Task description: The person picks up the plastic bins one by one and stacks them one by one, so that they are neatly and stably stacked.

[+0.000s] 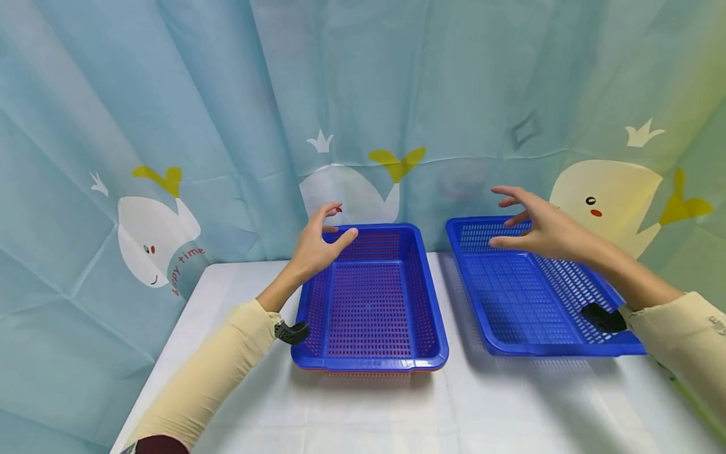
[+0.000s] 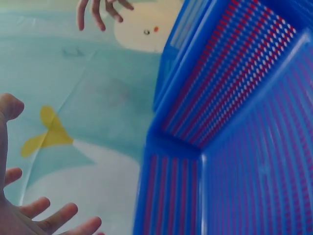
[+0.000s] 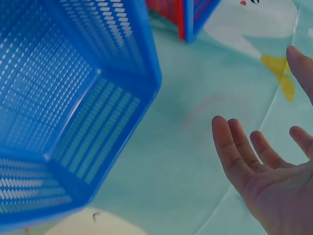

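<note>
"As the head view looks down, what shows?"

"The left hand hovers by the middle basket's ten o'clock edge, the right hand by the right basket's twelve o'clock; each grip is loose, fingers parted, holding nothing."

"Why there?"

"Perhaps to clear the rims. A strip of white table separates the baskets, with more table towards six o'clock."

"And the left wrist view?"

"Fingers spread at eight o'clock, apart from the middle basket at three; curtain shows in the gap."

"Right wrist view?"

"Palm at four, right basket at ten. Near twelve, a red basket peeks out, probably nested beneath the middle one to save room."
</note>
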Motion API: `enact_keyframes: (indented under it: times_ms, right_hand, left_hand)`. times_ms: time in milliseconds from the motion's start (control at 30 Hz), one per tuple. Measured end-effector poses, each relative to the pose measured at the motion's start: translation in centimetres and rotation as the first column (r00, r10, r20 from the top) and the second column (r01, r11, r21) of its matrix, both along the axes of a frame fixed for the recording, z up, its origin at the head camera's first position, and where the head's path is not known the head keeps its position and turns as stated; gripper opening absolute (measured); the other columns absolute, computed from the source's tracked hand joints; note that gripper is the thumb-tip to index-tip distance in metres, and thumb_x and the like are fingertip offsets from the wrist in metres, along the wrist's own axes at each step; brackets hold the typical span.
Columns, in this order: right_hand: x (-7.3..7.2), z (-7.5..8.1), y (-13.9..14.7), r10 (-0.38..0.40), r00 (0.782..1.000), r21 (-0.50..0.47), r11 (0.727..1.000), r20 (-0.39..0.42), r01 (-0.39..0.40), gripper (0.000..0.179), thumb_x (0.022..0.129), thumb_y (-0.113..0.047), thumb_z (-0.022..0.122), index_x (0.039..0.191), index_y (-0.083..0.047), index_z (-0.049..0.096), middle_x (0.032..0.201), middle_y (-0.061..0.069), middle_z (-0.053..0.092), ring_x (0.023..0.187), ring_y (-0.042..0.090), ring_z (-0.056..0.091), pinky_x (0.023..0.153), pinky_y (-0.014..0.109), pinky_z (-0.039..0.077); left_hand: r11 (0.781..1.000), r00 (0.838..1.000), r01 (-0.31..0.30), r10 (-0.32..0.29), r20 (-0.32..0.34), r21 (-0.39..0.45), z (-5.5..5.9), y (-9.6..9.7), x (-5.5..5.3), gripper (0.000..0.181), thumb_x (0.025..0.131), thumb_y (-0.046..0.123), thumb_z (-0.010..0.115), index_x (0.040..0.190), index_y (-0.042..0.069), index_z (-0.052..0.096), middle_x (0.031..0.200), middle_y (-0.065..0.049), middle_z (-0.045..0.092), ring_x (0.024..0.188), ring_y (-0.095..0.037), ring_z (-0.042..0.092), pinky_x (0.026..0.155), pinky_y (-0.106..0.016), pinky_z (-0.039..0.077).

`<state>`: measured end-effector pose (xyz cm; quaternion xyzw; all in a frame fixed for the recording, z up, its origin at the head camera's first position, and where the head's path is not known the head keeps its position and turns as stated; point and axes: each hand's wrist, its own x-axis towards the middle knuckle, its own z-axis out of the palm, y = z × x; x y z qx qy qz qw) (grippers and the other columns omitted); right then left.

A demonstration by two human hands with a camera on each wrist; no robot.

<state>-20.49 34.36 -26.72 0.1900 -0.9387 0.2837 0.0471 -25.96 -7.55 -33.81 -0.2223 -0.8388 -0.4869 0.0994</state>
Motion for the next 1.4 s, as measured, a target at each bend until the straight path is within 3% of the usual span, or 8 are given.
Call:
enact_keyframes:
  times_ms: [333,567,633,733,800,867,1267,1400]
  right_hand:
    - [0.6,-0.3,5.0,-0.080,0.996,0.031,0.996,-0.045,0.082,0.096,0.087,-0.021,0.086,0.162,-0.015,0.028,0.143,0.029,0.048,0.111,0.047,0.063,0.068,0.015,0.052]
    - [0.8,-1.2,8.3,-0.145,0.988,0.045,0.988,-0.060,0.148,0.095,0.086,-0.019,0.085,0.160,-0.007,0.027,0.137,0.036,0.048,0.109,0.058,0.060,0.068,0.045,0.062]
    - [0.8,-1.5,9.1,-0.166,0.984,0.045,0.985,-0.059,0.168,0.095,0.086,-0.019,0.085,0.160,-0.006,0.028,0.137,0.035,0.048,0.109,0.058,0.060,0.066,0.035,0.061]
    - [1.0,-1.9,10.2,-0.180,0.982,0.037,0.983,-0.058,0.182,0.093,0.087,-0.019,0.085,0.160,-0.005,0.028,0.136,0.037,0.047,0.108,0.059,0.058,0.071,0.049,0.061]
    - [1.1,-2.2,10.8,-0.196,0.979,0.037,0.980,-0.051,0.198,0.093,0.088,-0.019,0.084,0.160,-0.005,0.028,0.138,0.036,0.046,0.110,0.059,0.057,0.068,0.048,0.061]
    - [1.2,-2.4,11.4,-0.201,0.979,0.034,0.979,-0.039,0.203,0.093,0.089,-0.020,0.082,0.160,-0.005,0.025,0.139,0.038,0.043,0.111,0.061,0.055,0.070,0.063,0.057]
    - [0.9,-4.1,14.0,-0.211,0.977,0.059,0.976,0.033,0.208,0.092,0.094,-0.022,0.078,0.159,0.005,0.019,0.142,0.043,0.036,0.114,0.069,0.051,0.080,0.073,0.051]
    - [0.6,-4.8,14.9,-0.230,0.972,0.073,0.971,0.049,0.226,0.091,0.095,-0.024,0.076,0.159,0.006,0.019,0.142,0.043,0.036,0.114,0.070,0.050,0.082,0.075,0.049]
  left_hand:
    - [0.998,0.998,0.057,-0.057,0.000,0.019,0.3,5.9,0.3,0.067,0.095,0.043,0.069,0.154,0.025,0.041,0.152,-0.011,0.045,0.120,-0.029,0.061,0.094,-0.049,0.054]
    - [0.995,0.996,0.090,-0.091,0.018,0.042,0.2,10.0,0.8,0.069,0.095,0.044,0.069,0.155,0.024,0.041,0.151,-0.011,0.045,0.121,-0.030,0.061,0.094,-0.045,0.054]
    - [0.993,0.994,0.101,-0.103,0.026,0.055,0.3,11.1,1.1,0.069,0.095,0.043,0.070,0.155,0.025,0.040,0.152,-0.011,0.045,0.122,-0.030,0.061,0.094,-0.044,0.054]
    - [0.993,0.993,0.107,-0.109,0.037,0.059,0.4,12.6,1.4,0.071,0.095,0.044,0.069,0.156,0.028,0.037,0.152,-0.010,0.045,0.120,-0.027,0.060,0.092,-0.042,0.054]
    - [0.992,0.992,0.113,-0.116,0.043,0.060,0.4,13.6,1.6,0.072,0.095,0.045,0.069,0.157,0.029,0.036,0.151,-0.010,0.045,0.118,-0.025,0.060,0.090,-0.040,0.054]
    - [0.991,0.992,0.118,-0.121,0.045,0.065,0.3,14.4,1.8,0.072,0.095,0.047,0.068,0.157,0.029,0.035,0.150,-0.010,0.046,0.116,-0.024,0.059,0.087,-0.038,0.054]
    - [0.987,0.984,0.077,-0.099,0.149,0.143,-0.7,19.4,2.2,0.070,0.094,0.053,0.069,0.155,0.035,0.038,0.145,-0.005,0.047,0.110,-0.020,0.056,0.078,-0.033,0.053]
    - [0.981,0.976,0.037,-0.077,0.204,0.190,-1.2,21.1,2.3,0.068,0.094,0.052,0.069,0.153,0.034,0.040,0.143,-0.004,0.048,0.118,-0.020,0.055,0.085,-0.037,0.054]
